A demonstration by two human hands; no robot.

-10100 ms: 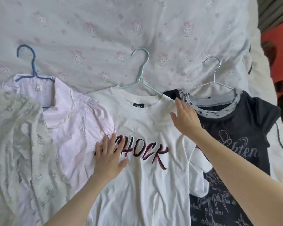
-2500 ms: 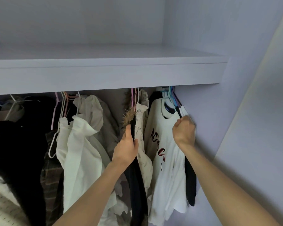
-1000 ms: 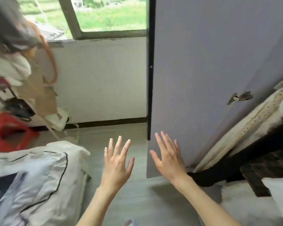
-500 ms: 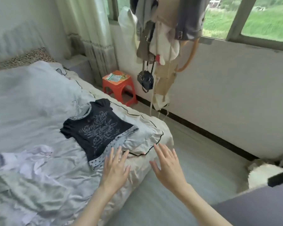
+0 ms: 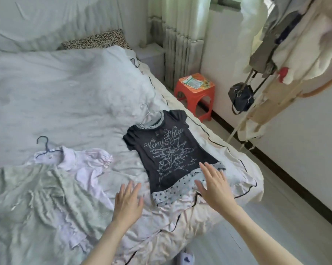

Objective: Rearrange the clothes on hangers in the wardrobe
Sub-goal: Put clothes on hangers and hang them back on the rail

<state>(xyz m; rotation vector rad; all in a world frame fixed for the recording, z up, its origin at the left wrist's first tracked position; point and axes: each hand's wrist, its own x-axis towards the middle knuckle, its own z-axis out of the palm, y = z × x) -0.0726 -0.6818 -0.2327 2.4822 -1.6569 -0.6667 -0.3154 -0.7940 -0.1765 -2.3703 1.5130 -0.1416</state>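
Pale bed (image 5: 75,96) (rumpled) beside red stool (image 5: 194,92).

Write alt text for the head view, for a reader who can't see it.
Both hands, left hand and right hand, reach open over a bed toward a black printed top lying flat on its wire hanger. Further left lie a pale pink blouse on a blue hanger and a lacy light garment. An orange stool stands beside the bed.
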